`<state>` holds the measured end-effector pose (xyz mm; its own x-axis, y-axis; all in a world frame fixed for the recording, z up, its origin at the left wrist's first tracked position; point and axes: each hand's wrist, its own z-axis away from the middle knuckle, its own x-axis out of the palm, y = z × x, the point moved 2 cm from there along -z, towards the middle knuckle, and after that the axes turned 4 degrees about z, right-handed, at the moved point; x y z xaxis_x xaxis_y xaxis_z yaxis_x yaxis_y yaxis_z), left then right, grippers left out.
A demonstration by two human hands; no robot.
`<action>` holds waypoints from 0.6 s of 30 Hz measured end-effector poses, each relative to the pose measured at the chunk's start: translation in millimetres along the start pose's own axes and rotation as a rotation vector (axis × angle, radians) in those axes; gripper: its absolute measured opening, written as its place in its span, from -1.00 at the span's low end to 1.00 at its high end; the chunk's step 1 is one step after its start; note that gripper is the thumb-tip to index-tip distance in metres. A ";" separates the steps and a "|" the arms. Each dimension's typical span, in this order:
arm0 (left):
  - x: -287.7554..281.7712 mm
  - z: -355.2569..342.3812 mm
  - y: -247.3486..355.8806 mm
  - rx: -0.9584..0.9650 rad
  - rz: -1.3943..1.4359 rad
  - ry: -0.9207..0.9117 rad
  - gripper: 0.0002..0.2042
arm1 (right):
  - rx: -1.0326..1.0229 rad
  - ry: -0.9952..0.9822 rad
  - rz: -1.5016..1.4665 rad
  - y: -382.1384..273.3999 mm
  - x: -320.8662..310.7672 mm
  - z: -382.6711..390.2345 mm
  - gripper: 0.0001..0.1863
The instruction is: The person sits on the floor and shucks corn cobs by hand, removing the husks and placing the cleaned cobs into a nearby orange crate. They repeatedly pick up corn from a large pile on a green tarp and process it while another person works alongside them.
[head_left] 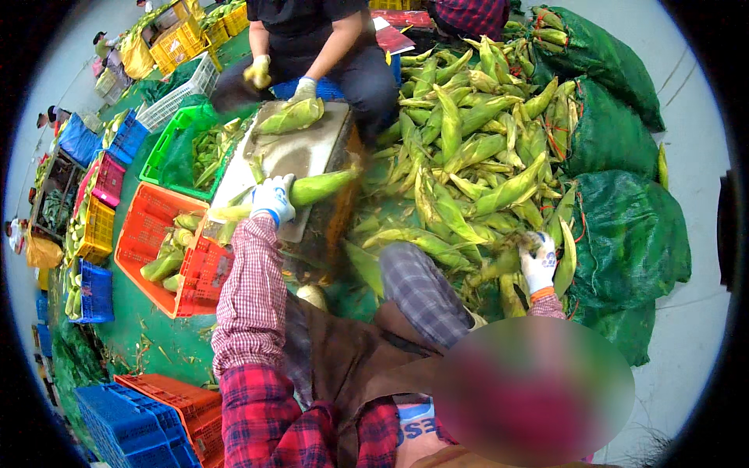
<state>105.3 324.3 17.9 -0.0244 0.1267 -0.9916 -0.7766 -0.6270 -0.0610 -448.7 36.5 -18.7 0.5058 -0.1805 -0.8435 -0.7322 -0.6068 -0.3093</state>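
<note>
My left hand (pixel 273 196), in a white glove, is closed on a green husked ear of corn (pixel 320 187) lying across a worn white board (pixel 308 152) on a block. My right hand (pixel 538 257), also gloved, is at the pile of corn (pixel 468 156) on the right, fingers curled on an ear with brown silk (pixel 511 257). Across the board, a person's gloved hand (pixel 304 90) is by another ear (pixel 285 118); their other hand (pixel 257 72) is raised beside it.
An orange crate (pixel 133 242) with corn and a green crate (pixel 160 156) stand left of the board. Stacked blue and orange crates (pixel 133 421) are at lower left. Green sacks (pixel 624 234) line the pile's right side. More crates and people are in the far left background.
</note>
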 end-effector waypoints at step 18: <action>-81.4 57.0 148.6 0.815 0.303 0.463 0.03 | 0.696 -0.004 -1.467 -170.2 71.7 -25.6 -0.68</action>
<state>-44.0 264.7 96.0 -0.1805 -0.3744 -0.9095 -0.9787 0.1603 0.1282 -276.1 107.0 -15.3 0.9174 0.2090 0.3386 0.2981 0.2028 -0.9327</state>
